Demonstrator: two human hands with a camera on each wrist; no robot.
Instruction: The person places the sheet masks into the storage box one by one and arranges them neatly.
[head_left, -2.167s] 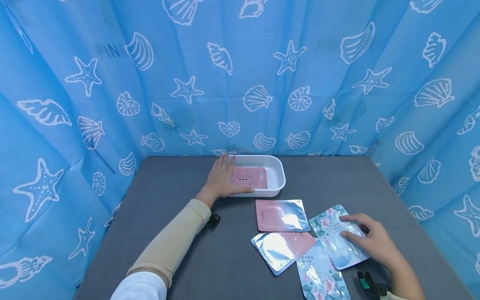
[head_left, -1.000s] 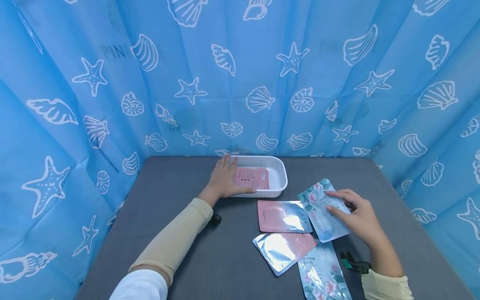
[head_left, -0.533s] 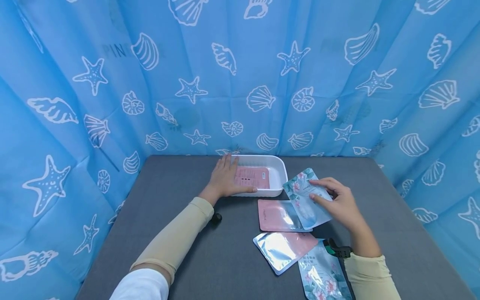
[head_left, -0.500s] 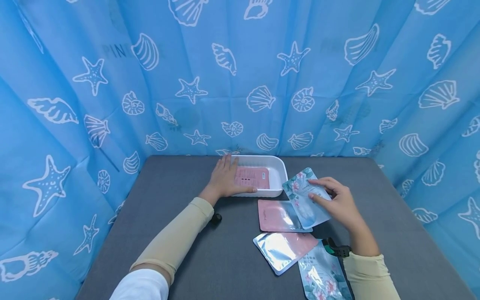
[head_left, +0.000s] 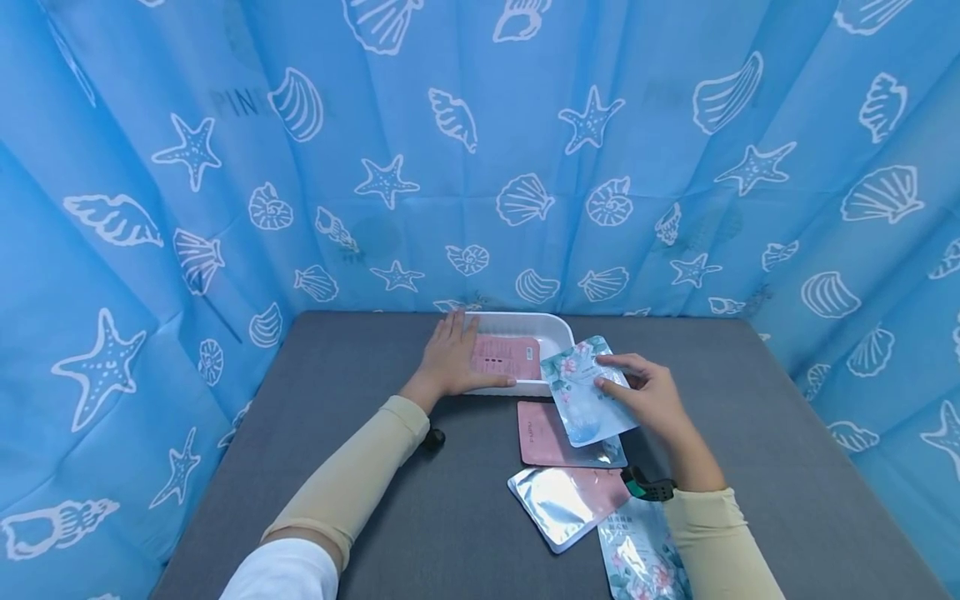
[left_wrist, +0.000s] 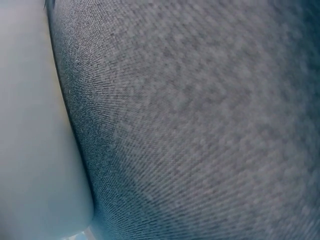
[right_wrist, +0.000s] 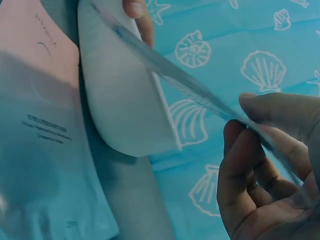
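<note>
My right hand (head_left: 651, 396) pinches a pale blue, flower-printed sheet mask packet (head_left: 581, 392) between thumb and fingers. It is held tilted, its upper left corner overlapping the right front of a white plastic tray (head_left: 561, 329). In the right wrist view the packet (right_wrist: 175, 80) appears edge-on, with the tray's wall (right_wrist: 125, 110) behind it. Across the tray's left end lies my left hand (head_left: 447, 360), fingers straight and spread, thumb along the front rim. A pink packet (head_left: 506, 357) lies inside the tray, its left part hidden by that hand.
In front of the tray, a pink-and-silver packet (head_left: 536, 433) lies on the grey tabletop (head_left: 450, 517). Nearer are a shiny silver-and-pink packet (head_left: 555, 500) and another flowered packet (head_left: 637, 554), partly under the right forearm. A blue shell-patterned curtain (head_left: 480, 150) hangs behind the table.
My right hand has lifted the flowered packet from the right of the table and carried it left and away from me to the tray. The left hand has stayed on the tray.
</note>
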